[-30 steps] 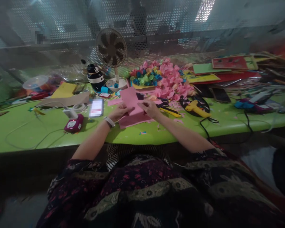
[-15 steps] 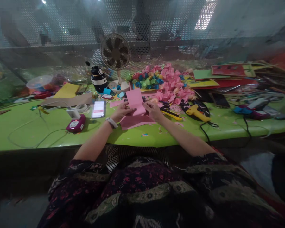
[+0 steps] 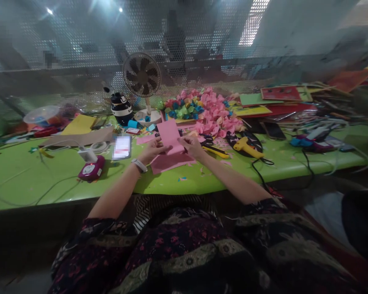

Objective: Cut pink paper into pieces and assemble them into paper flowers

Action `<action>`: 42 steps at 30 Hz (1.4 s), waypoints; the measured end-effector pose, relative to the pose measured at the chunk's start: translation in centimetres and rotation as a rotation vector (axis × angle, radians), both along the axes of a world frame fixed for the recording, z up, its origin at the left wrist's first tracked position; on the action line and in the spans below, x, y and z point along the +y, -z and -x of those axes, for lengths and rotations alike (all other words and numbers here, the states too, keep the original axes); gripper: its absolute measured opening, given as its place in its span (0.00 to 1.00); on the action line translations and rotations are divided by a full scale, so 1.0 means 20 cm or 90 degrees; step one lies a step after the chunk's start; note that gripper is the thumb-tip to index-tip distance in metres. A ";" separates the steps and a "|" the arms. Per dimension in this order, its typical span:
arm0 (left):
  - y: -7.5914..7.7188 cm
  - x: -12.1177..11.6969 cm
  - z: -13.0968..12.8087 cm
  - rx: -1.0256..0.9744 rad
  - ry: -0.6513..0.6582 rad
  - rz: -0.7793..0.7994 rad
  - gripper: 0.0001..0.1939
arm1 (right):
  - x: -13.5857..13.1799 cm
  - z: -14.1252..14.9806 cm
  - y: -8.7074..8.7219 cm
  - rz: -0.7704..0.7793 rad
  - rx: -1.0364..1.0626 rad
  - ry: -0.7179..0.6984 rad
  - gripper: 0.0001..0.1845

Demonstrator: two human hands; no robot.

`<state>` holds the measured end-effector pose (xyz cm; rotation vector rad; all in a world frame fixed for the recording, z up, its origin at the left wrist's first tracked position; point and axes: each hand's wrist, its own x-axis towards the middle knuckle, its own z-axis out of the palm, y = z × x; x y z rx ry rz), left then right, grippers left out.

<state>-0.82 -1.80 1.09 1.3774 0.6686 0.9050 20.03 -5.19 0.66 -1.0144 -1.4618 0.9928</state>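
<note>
Between my two hands a piece of pink paper (image 3: 169, 134) is held up, with a bend across its lower part. My left hand (image 3: 153, 149) grips its lower left side, thumb on top. On the right side my right hand (image 3: 192, 147) pinches the edge between thumb and fingers. Under them a larger pink sheet (image 3: 171, 162) lies flat on the green table (image 3: 202, 181). A yellow box cutter (image 3: 216, 152) rests just right of my right hand. Behind the hands rises a heap of folded pink paper pieces (image 3: 214, 110).
Left of my hands are a lit phone (image 3: 122, 147) and a purple power socket (image 3: 92, 168) with a cable. A fan (image 3: 142, 75) and a dark bottle (image 3: 121, 108) stand behind. To the right lie a yellow glue gun (image 3: 248, 148) and stacked coloured sheets (image 3: 282, 93).
The whole view has shifted a little, so things sit slightly further left and lower. Both hands keep hold of the pink paper, almost in the same pose.
</note>
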 end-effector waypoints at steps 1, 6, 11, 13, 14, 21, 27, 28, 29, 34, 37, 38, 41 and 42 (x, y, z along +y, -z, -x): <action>0.00 0.00 0.00 -0.004 -0.003 0.008 0.33 | 0.00 0.00 0.00 -0.006 -0.004 0.004 0.32; 0.01 -0.03 -0.02 -0.001 0.014 0.092 0.29 | 0.01 0.00 0.01 -0.079 -0.074 0.067 0.32; 0.02 -0.03 -0.02 0.020 0.029 0.075 0.33 | 0.02 -0.01 0.02 -0.103 -0.119 0.097 0.31; 0.02 -0.03 -0.02 0.027 0.028 0.068 0.33 | 0.01 -0.01 0.02 -0.100 -0.117 0.097 0.31; 0.02 -0.03 -0.02 0.030 0.026 0.068 0.32 | 0.01 -0.01 0.01 -0.097 -0.115 0.096 0.32; 0.01 -0.03 -0.03 0.027 0.022 0.084 0.34 | 0.00 0.01 -0.01 -0.058 -0.075 0.071 0.34; 0.03 -0.01 -0.03 0.012 0.023 0.059 0.31 | 0.00 0.00 -0.01 -0.047 -0.080 0.071 0.34; 0.03 -0.01 -0.03 0.007 0.025 0.060 0.30 | 0.00 0.00 -0.01 -0.044 -0.077 0.066 0.34; 0.03 -0.01 -0.03 0.003 0.026 0.058 0.30 | 0.00 0.00 -0.01 -0.039 -0.074 0.061 0.34; 0.03 -0.02 -0.02 -0.002 0.016 0.044 0.30 | 0.01 0.00 -0.01 -0.023 -0.061 0.060 0.35; 0.02 -0.03 -0.02 -0.004 0.009 0.056 0.31 | 0.02 0.01 0.00 -0.029 -0.049 0.051 0.35; 0.02 -0.03 -0.02 -0.001 0.008 0.057 0.31 | 0.02 0.01 0.00 -0.028 -0.042 0.049 0.35; 0.00 -0.04 -0.02 0.005 0.009 0.047 0.31 | 0.03 0.01 0.00 -0.033 -0.025 0.054 0.36; -0.01 -0.04 -0.02 0.006 0.010 0.041 0.31 | 0.04 0.01 0.01 -0.037 -0.027 0.055 0.36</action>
